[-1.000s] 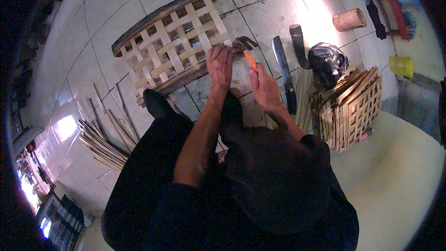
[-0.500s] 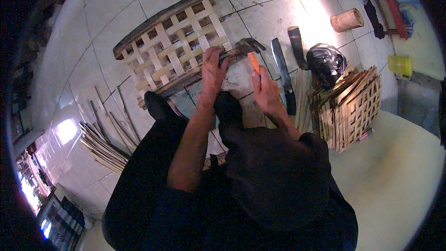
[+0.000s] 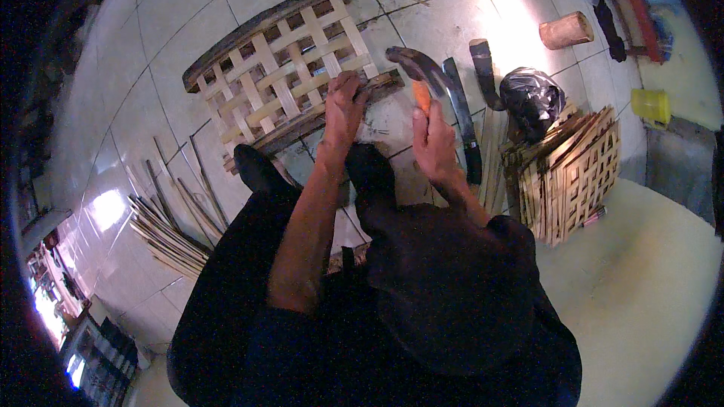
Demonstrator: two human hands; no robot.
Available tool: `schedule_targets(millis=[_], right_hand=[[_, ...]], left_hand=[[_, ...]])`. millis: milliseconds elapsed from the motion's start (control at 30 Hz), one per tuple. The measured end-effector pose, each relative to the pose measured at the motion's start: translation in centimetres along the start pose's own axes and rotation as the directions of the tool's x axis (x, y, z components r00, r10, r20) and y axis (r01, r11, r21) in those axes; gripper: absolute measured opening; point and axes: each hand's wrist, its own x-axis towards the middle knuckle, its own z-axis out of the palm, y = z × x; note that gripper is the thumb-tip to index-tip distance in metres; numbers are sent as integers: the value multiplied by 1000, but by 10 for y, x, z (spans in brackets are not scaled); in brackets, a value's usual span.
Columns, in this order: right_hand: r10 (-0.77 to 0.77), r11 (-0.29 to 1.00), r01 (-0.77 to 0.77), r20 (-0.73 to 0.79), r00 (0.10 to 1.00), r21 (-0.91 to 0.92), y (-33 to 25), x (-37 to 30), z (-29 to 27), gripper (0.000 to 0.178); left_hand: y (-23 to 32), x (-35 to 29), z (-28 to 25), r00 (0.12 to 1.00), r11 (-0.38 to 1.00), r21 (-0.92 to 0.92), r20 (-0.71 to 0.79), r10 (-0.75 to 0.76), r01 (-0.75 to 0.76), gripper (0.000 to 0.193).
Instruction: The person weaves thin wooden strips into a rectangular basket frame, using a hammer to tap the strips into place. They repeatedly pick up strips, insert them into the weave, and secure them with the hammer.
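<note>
Head: left hand point(image 3: 345, 105) on woven bamboo lattice point(image 3: 283, 75) (dark-framed).

Setting: a home craft workshop, work done on a pale tiled floor point(image 3: 173, 53). Evidence: a woven bamboo lattice panel point(image 3: 283, 75) lying flat; a bundle of split bamboo strips point(image 3: 170, 234) to the left; stacked finished lattice panels point(image 3: 577, 173) to the right; long blades point(image 3: 464, 117) laid on the tiles; a cut wooden block point(image 3: 566, 30) near them.
</note>
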Motion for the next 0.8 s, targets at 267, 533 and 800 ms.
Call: schedule_targets(millis=[267, 533, 800], right_hand=[[60, 995, -51, 114, 992, -84, 7, 6, 8, 25], [60, 992, -47, 112, 992, -114, 34, 2, 20, 24], [150, 981, -155, -52, 987, -119, 99, -29, 17, 23]], left_hand=[[2, 1, 3, 1000, 1000, -11, 14, -5, 5, 24], [-1, -3, 2, 999, 997, 67, -9, 32, -32, 32], [-1, -3, 7, 998, 997, 36, 9, 69, -69, 32]])
